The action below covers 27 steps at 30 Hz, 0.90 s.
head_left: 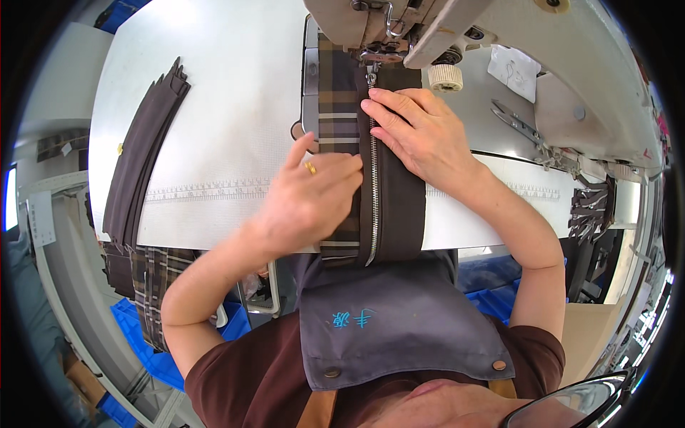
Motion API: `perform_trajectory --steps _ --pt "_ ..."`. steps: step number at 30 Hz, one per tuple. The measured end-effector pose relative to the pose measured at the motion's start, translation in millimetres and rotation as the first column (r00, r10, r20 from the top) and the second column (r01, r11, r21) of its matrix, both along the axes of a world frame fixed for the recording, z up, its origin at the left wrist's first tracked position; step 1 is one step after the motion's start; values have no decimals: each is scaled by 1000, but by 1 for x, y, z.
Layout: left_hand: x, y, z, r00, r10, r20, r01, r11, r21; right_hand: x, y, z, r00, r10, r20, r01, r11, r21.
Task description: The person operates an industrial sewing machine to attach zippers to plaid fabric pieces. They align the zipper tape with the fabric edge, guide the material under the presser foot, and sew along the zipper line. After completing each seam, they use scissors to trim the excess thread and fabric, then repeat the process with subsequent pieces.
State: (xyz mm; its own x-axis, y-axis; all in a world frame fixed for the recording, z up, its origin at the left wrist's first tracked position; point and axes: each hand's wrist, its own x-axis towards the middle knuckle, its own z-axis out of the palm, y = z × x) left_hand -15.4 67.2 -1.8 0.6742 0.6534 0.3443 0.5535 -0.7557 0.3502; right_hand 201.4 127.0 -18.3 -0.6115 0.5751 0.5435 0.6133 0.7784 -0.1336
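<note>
Right hand lies part-open on zipper; left hand curls at fabric, grip unclear.

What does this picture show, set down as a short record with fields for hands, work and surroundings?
Left hand: blurred, at the line where plaid fabric meets dark brown fabric; grip unclear
Right hand: laid across the metal zipper
Sewing machine: above the zipper's far end
White table, left side: stacked dark brown strips
Right side: scissors near the machine
</note>
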Motion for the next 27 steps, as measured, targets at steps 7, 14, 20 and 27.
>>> perform_trajectory --steps 7,14,20,27 --pt "6 68 -15 995 97 2 -95 970 223 -1 -1 4 999 -4 41 4 1000 -12" --pt "8 69 -17 991 112 -67 -97 976 195 -1 0 3 1000 9 28 -8 1000 -30" --pt "13 73 -13 990 133 -34 -127 980 153 -1 1 4 999 -7 53 8 999 -37" --pt "16 75 -23 990 142 16 -142 968 206 -1 0 4 998 -15 58 17 999 -36"
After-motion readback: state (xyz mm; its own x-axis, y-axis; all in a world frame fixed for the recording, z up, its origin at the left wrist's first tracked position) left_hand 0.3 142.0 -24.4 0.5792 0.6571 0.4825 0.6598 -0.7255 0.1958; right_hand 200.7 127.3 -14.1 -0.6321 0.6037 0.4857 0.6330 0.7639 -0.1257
